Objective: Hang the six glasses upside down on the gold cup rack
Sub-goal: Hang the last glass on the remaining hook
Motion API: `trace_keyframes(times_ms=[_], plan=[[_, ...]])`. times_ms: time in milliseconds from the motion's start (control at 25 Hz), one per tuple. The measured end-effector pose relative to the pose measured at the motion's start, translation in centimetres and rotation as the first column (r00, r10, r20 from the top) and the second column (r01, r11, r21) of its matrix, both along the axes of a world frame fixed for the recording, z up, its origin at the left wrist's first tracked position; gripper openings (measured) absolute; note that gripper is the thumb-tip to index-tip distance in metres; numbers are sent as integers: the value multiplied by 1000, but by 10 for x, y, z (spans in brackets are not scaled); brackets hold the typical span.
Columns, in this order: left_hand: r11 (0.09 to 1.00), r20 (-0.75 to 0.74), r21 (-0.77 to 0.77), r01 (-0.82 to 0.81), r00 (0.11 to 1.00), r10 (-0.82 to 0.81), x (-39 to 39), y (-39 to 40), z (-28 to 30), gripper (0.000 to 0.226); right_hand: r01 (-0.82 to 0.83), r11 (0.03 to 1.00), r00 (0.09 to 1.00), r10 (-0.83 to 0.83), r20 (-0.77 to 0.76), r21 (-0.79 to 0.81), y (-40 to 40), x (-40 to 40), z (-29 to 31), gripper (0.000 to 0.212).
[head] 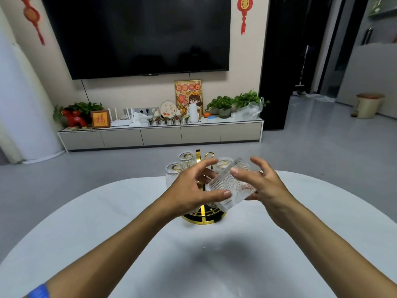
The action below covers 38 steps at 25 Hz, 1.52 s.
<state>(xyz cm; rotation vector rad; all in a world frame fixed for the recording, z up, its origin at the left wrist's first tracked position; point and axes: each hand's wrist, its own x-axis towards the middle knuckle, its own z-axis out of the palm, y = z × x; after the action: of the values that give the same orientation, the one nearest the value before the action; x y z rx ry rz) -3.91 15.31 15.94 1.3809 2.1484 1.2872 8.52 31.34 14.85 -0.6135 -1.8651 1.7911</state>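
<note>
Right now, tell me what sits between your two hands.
In the head view, a tilted clear embossed glass lies between the left hand and right hand, just above the gold cup rack.

Hands (pixel 194 190) and the held glass (pixel 231 187) cover most of the gold cup rack (pixel 203 218); only its base rim and top hooks show. Hung glass count unreadable. Desk (pixel 107 222) cropped at the bottom.
</note>
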Motion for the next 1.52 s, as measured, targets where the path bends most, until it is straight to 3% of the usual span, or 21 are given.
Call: trace_keyframes(times_ms=[120, 280, 440, 600, 680, 760, 840, 960, 1040, 1200, 1280, 1360, 1440, 1520], plan=[[999, 66, 15, 39, 997, -39, 4, -9, 9, 84, -46, 991, 996, 55, -76, 124, -24, 2, 19, 116], [997, 179, 57, 43, 982, -53, 9, -14, 10, 59, -11, 995, 988, 27, -154, 102, -45, 3, 21, 106], [996, 162, 93, -4, 987, -11, 9, -12, 3, 68, -31, 984, 981, 64, -183, 177, -45, -7, 9, 99], [953, 277, 272, -133, 959, 55, 1, -8, 5, 77, -244, 950, 967, 223, -126, -193, -37, -11, -10, 66], [947, 207, 295, -128, 976, 67, -6, -1, 5, 77, -310, 837, 950, 290, -114, -452, -34, -15, -21, 66], [948, 183, 303, -97, 982, 42, -12, 7, 3, 77, -364, 687, 931, 279, -233, -629, -31, -21, -24, 64], [944, 163, 326, -49, 987, -5, -20, 15, 1, 79, -363, 613, 929, 183, -322, -701, -25, -29, -19, 63], [943, 26, 328, 56, 997, -69, -36, 29, 4, 85, -341, 621, 928, 103, -358, -706, -10, -47, -10, 54], [950, -57, 292, 113, 993, -101, -53, 39, 6, 88, -302, 665, 936, 70, -345, -683, 4, -62, -5, 48], [995, -22, 76, 71, 997, -69, -105, 50, 0, 77, -58, 836, 959, -105, -264, -546, 42, -93, 17, 48], [994, -179, -80, -69, 982, 53, -132, 54, -13, 63, 119, 935, 964, -190, -188, -333, 64, -111, 30, 49], [978, -337, -161, -134, 939, 73, -148, 57, -26, 59, 230, 973, 960, -232, -159, -27, 78, -133, 38, 52], [980, -364, -159, -118, 930, 53, -158, 62, -32, 60, 255, 939, 962, -223, -159, 231, 83, -155, 40, 55], [985, -343, -137, -103, 938, 50, -163, 63, -34, 63, 264, 882, 965, -237, -117, 391, 84, -173, 35, 56]])
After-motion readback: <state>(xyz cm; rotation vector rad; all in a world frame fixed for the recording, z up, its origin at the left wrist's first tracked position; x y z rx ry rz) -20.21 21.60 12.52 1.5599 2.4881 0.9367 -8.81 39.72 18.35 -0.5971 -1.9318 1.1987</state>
